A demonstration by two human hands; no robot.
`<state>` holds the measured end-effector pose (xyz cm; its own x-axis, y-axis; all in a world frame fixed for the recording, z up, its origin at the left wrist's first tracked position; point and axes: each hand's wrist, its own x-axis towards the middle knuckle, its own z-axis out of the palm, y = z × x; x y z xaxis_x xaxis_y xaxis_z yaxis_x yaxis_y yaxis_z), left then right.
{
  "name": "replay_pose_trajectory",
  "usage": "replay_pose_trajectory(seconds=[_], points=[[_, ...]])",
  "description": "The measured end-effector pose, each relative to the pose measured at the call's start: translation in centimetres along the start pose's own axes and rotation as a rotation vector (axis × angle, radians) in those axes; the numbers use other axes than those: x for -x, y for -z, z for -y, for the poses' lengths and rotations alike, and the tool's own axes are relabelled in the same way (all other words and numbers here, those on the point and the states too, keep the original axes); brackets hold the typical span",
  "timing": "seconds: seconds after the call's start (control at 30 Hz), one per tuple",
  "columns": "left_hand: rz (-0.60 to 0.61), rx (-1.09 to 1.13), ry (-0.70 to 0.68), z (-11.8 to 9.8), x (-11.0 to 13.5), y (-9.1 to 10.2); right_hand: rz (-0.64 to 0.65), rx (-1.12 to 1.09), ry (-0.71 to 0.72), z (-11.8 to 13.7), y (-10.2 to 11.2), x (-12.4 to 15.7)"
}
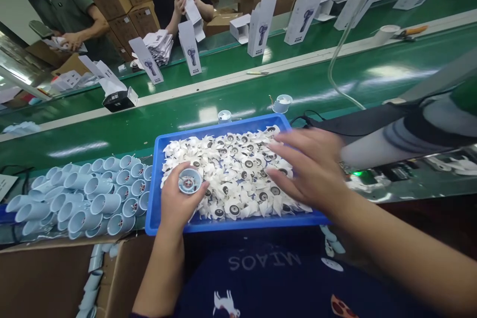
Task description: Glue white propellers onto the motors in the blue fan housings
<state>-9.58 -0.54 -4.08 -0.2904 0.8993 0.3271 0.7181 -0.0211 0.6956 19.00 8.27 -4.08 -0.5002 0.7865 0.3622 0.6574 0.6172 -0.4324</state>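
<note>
A blue tray [156, 189] in front of me is heaped with several small white fan blades [238, 174]. My left hand [179, 203] is closed round a pale blue tube [190, 180], held upright over the tray's near left corner with its open end facing me. My right hand [309, 166] hovers over the right side of the heap, fingers spread and stretched toward the blades, holding nothing.
A pile of pale blue tubes [85, 196] lies left of the tray. A brown carton [55, 278] stands below it. Beyond runs a green conveyor belt [335, 79] with white product boxes [261, 25]. Two people across the belt handle boxes. A grey machine [410, 134] sits at right.
</note>
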Motion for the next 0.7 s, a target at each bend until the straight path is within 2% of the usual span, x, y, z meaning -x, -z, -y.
replay_pose_trajectory(seconds=[0.07, 0.17, 0.27, 0.37, 0.57, 0.7], points=[[0.027, 0.005, -0.018, -0.4, 0.3, -0.4, 0.128, 0.165, -0.036, -0.2, -2.6, -1.7], [0.020, 0.002, -0.026, 0.0, 1.2, 0.0, 0.299, 0.286, 0.026, -0.4, -4.6, -1.3], [-0.009, 0.007, -0.003, 0.5, 2.0, 0.8, 0.489, 0.300, 0.209, 0.0, -3.9, 0.4], [0.013, 0.041, 0.047, 0.2, 1.7, 1.0, 0.712, 0.326, 0.305, 0.9, -2.8, 0.3], [0.129, 0.141, 0.086, -1.3, 0.1, -0.5, 0.766, 0.345, 0.192, 2.4, -3.3, -3.8], [0.117, 0.368, 0.104, -0.8, 0.7, -1.2, 0.762, 0.278, 0.188, 1.6, -3.4, -4.1]])
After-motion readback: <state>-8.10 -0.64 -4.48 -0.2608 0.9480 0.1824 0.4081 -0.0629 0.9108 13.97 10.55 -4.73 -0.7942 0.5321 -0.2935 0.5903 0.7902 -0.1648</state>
